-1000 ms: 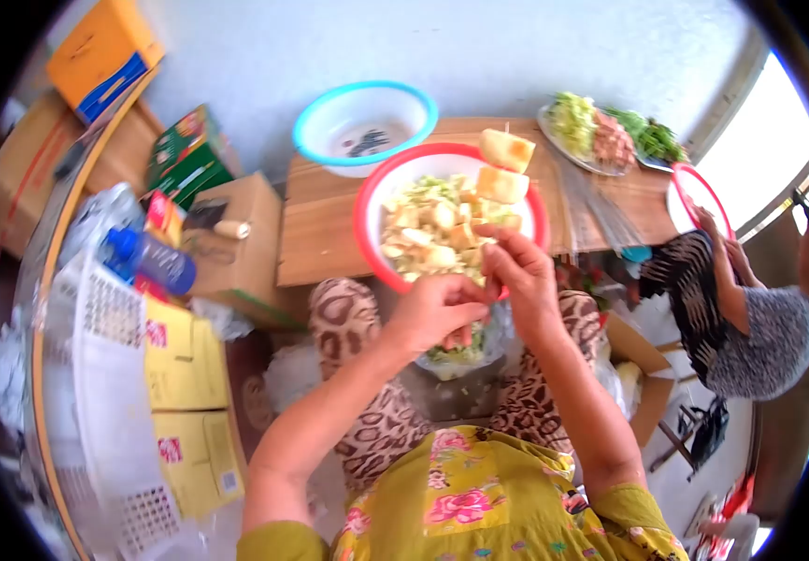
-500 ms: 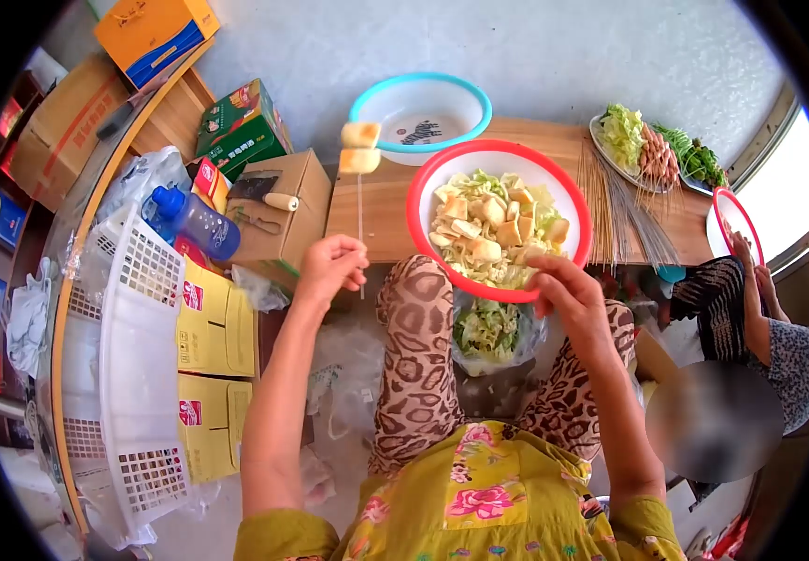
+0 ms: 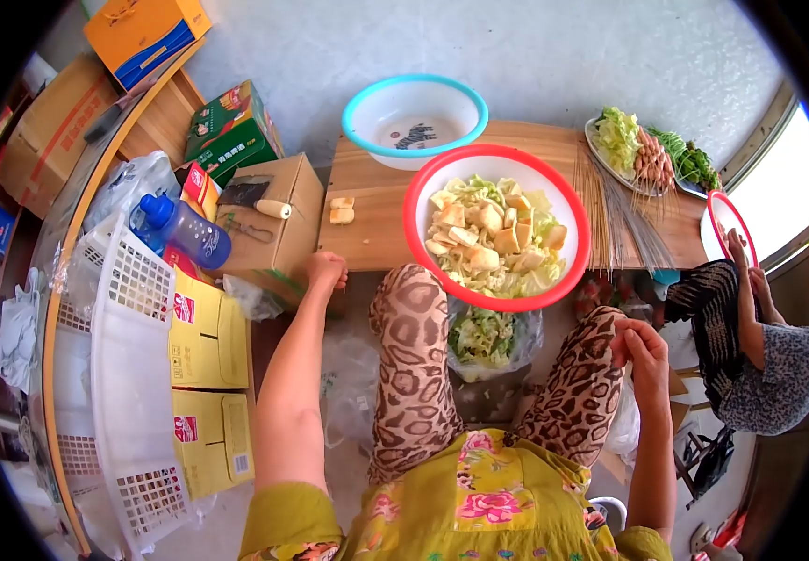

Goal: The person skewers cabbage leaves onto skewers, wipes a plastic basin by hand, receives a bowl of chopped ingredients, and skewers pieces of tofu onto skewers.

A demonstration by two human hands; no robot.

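My left hand is closed at the table's front edge around the lower end of a skewer. The skewer's pale, browned tofu-like pieces lie over the wooden table; the thin stick hardly shows. Beside my right knee, my right hand has its fingers drawn together, with nothing visible in them. Between my hands is a white bowl with a red rim, at the table's front edge above my knees. It holds similar browned chunks on cut cabbage-like leaves.
A blue-rimmed basin stands behind the bowl. Bare sticks and a plate of lettuce and sausage-like pieces lie right. Left are a cleaver on a carton and a blue bottle. Another person sits at right.
My left hand has lowered the upright skewer, and its pieces have come down onto the table. My right hand has moved from the bowl's rim down and right to beside my knee.
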